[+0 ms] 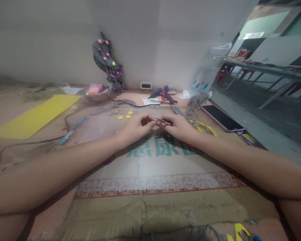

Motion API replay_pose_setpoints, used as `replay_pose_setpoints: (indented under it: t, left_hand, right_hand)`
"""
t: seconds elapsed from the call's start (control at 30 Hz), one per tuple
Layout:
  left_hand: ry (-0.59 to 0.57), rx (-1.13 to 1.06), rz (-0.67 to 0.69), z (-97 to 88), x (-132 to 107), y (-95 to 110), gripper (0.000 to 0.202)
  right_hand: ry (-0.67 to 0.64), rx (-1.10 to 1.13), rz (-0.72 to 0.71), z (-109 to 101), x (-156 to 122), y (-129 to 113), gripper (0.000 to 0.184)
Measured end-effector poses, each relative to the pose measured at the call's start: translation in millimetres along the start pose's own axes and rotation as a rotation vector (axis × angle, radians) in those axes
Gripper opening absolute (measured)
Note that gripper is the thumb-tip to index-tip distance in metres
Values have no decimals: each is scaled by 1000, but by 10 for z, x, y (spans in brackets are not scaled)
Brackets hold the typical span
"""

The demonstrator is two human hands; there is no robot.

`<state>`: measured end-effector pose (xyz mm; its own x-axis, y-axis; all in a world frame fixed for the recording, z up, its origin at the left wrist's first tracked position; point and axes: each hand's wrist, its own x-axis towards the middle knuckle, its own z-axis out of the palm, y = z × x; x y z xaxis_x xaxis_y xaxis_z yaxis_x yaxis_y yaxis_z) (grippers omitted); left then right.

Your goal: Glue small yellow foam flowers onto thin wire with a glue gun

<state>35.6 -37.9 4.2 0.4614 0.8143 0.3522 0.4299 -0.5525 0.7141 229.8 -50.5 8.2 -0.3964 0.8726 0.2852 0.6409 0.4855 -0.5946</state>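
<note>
Both hands meet over the middle of the cardboard mat (110, 207). My right hand (179, 125) is closed round a slim pointed metal tool (163, 121), whose tip points left. Its exact kind is hard to make out. Thumb and fingers of my left hand (137, 127) are pinched together at that tip; whatever they hold is too small to see. Just beyond the left hand lie several small yellow flower cutouts (128, 116). Yellow-handled scissors (207, 129) rest beside the right hand, partly covered by grey yarn (197, 102).
A purple glue gun (163, 94) with a lit red light stands near the wall. A phone (223, 117) lies at the right edge. Yellow sheet (32, 117), blue pen (72, 130) and cord are left. A decorated grey crescent (105, 57) leans behind a bowl (96, 95).
</note>
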Motion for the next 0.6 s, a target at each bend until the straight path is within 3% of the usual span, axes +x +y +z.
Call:
replay_pose_setpoints:
  t: [0.3, 0.6]
  left_hand:
    - [-10, 10, 22, 4, 7, -45, 27]
    - [-6, 23, -9, 15, 6, -47, 25]
  right_hand:
    - [19, 39, -13, 14, -10, 6, 20]
    - [43, 35, -11, 15, -9, 10, 20]
